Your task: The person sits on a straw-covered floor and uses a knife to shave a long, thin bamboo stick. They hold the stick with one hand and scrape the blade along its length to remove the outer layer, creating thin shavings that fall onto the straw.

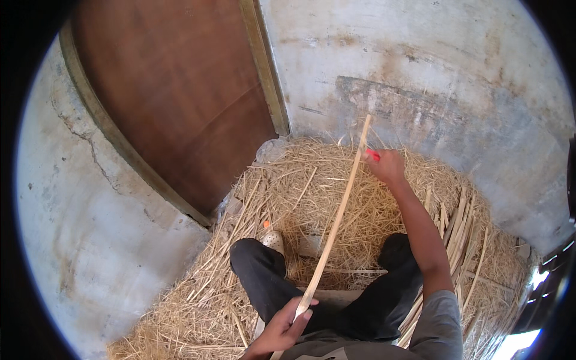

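The left hand (pixel 287 327) is closing firmly around the near end of a long pale wooden strip (pixel 336 225), thumb lying on top. The right hand (pixel 389 166) is wrapping tightly around a small red-handled tool (pixel 373 155), holding it against or just beside the strip near its far end; whether it is touching, and how its edge is angled, I cannot tell. The strip is slanting up and to the right, passing between the dark-trousered knees (pixel 258 261) above a bed of straw-coloured shavings (pixel 282 174). More strips (pixel 459 222) are lying in a bundle beyond the right arm.

Working well here probably means bracing the strip so its far end is not whipping, running the tool shallowly along the grain with even pressure, and having the left thumb sitting clear of the tool's path.
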Demonstrator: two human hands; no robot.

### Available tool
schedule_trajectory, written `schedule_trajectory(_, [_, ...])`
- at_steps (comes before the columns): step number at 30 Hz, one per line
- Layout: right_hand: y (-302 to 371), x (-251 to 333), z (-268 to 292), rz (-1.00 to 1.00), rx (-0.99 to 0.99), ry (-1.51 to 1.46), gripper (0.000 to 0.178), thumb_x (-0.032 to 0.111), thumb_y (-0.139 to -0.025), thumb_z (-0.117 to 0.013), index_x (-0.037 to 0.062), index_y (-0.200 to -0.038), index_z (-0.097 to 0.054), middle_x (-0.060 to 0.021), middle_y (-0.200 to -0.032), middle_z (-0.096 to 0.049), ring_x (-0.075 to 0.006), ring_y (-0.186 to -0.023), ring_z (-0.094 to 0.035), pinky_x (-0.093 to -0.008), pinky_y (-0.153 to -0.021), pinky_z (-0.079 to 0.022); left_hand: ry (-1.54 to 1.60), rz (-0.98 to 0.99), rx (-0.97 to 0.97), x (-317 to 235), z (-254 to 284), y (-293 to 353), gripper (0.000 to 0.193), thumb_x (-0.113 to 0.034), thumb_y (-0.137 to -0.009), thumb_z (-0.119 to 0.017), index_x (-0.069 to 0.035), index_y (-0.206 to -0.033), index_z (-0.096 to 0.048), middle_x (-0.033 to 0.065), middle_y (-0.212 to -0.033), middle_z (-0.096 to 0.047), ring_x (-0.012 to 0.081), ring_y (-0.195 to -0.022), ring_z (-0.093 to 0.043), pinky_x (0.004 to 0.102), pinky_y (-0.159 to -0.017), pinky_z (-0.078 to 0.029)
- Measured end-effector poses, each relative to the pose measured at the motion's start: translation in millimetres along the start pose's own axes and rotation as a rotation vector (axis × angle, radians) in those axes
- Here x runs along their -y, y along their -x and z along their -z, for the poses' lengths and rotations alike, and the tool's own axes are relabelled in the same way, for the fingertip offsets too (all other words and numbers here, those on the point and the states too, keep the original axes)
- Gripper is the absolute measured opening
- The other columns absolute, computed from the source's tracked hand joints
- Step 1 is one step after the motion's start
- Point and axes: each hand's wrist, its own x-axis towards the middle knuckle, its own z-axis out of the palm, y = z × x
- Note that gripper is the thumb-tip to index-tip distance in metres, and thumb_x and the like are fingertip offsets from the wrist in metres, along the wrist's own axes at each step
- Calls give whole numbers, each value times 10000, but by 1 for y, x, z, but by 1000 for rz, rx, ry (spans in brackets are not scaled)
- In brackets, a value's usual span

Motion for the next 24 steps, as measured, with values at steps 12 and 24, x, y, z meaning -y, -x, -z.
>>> schedule_trajectory(12, [-2,-75,2,-484,182,-209,895,803,-820,-336,-28,-718,-652,-191,-659,-600,-299,-670,-598,-451,-679,-482,337,222,89,18,12,5,290,-115,-1007,-427,-38,-1286,-441,-54,-605,-391,18,-470,-346,185,-441,-268])
schedule_trajectory(24, [78,63,8,407,76,-170,534,622,-756,-644,101,-640,-663,-97,-501,-554,-282,-457,-571,-390,-471,-453,43,-64,-54,20,10,-25,332,-208,-1023,-411,-21,-1294,-454,-65,-621,-394,9,-529,-353,175,-498,-290])
